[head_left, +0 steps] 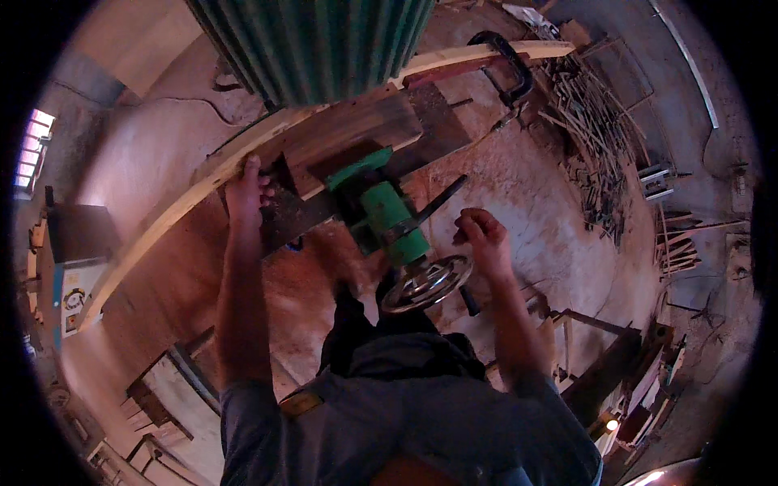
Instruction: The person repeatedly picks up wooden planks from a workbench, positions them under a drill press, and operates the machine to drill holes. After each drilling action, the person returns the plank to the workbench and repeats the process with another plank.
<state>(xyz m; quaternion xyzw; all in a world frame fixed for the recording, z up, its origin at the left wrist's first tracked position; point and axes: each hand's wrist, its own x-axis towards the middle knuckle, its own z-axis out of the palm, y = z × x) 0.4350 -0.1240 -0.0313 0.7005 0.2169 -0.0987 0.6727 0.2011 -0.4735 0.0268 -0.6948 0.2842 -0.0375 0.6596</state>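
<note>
My left hand (245, 194) is at the near edge of a long pale wooden plank (186, 198), its thumb against the wood and its fingers curled. Close in front of my body stands a green machine part (387, 212) with a dark lever (442, 199) and a shiny metal handwheel (429, 283). Behind it, a thick brown wood block (352, 142) lies on a dark flat surface. My right hand (484, 235) hovers to the right of the lever and above the handwheel, apart from both. Its fingers are curled together, with nothing visible in them.
A ribbed green housing (316, 49) rises over the plank's far side. A black C-clamp (510, 69) grips the plank's right end. Thin wood offcuts (596, 130) are heaped at the right. A cabinet with a dial (77, 279) stands at the left.
</note>
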